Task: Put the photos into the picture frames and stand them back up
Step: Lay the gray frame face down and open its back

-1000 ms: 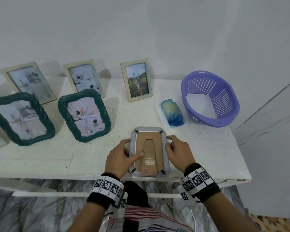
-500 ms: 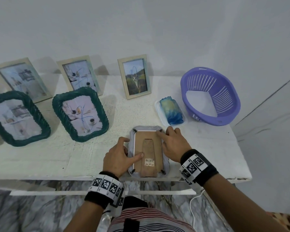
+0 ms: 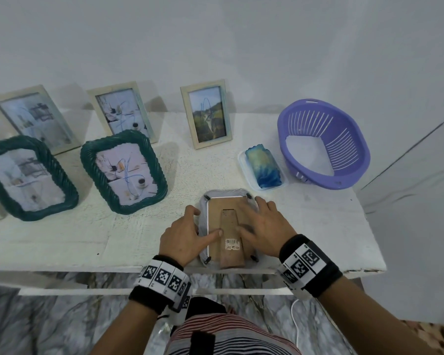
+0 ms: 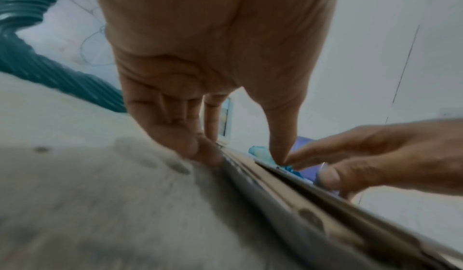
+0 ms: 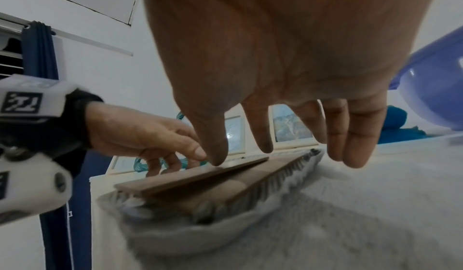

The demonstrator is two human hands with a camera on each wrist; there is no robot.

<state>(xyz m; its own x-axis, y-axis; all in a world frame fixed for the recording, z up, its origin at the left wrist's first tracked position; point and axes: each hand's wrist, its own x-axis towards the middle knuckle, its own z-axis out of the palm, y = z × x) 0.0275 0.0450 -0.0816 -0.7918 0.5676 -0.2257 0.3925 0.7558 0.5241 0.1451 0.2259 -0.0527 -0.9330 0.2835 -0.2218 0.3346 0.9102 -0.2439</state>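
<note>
A grey frame (image 3: 227, 198) is lying face down at the front edge of the white table (image 3: 318, 226), its brown backing board (image 3: 215, 216) and folded stand (image 3: 230, 237) turned upward. All places below are given from this frame.

The left hand (image 3: 182, 237) is being rested on the frame's left side: the thumb is being pressed on the board by the barcode sticker (image 3: 232, 244), while the other fingers (image 4: 175, 135) are being kept bent together against the frame's left rim. The right hand (image 3: 264, 226) is being laid over the frame's right side with its fingers (image 5: 350, 135) straight and slightly apart; the thumb tip is being touched to the stand, and the outer fingers are reaching past the right rim toward the table. In the right wrist view the stand is being shown lifted a little off the board at its free end.

Left of the frame, two green frames (image 3: 124, 172) are standing with photos in them. Behind it, three pale frames (image 3: 207, 114) are standing by the wall, also filled. To its right rear, a blue roll on a white tray (image 3: 263, 166) is lying, and beyond that a purple basket (image 3: 323, 144).
</note>
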